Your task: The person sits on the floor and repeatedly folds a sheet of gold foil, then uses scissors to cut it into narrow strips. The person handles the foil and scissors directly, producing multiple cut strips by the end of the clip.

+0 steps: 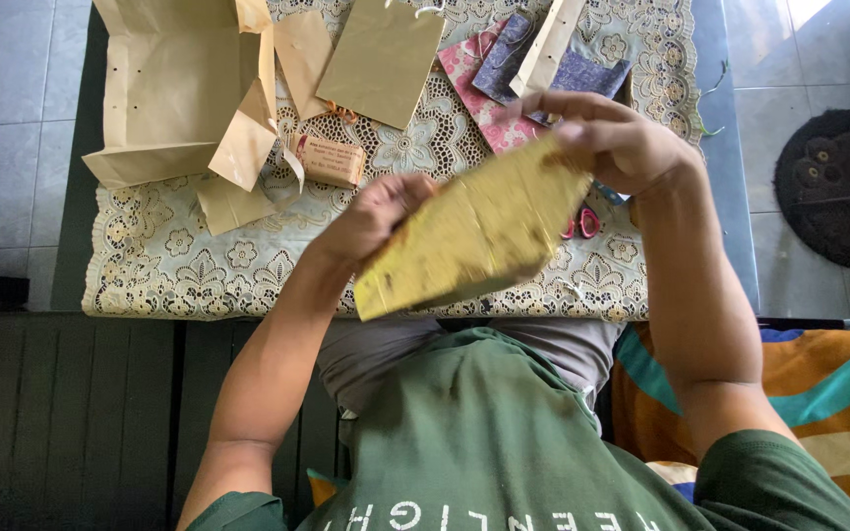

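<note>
Careful: your left hand (376,218) and right hand (607,138) both pinch the yellow paper bag (469,236), apparently mid-fold, so uneven pulling could tear it.

Brown paper pieces (174,88), patterned paper bags (504,74) and red-handled scissors (582,224) are seen on the lace-covered desk (189,275); dark mat (838,187) lies on floor.

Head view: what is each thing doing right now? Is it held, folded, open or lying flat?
Yellow bag: folded flat, held up in both hands.
Left hand: gripping the bag's left end.
Right hand: pinching the bag's top right corner.
Big brown bag: open, lying on its side.
Olive bag: flat on the lace cloth.
Patterned bags: flat, overlapping.
Scissors: lying down, mostly hidden.
</note>
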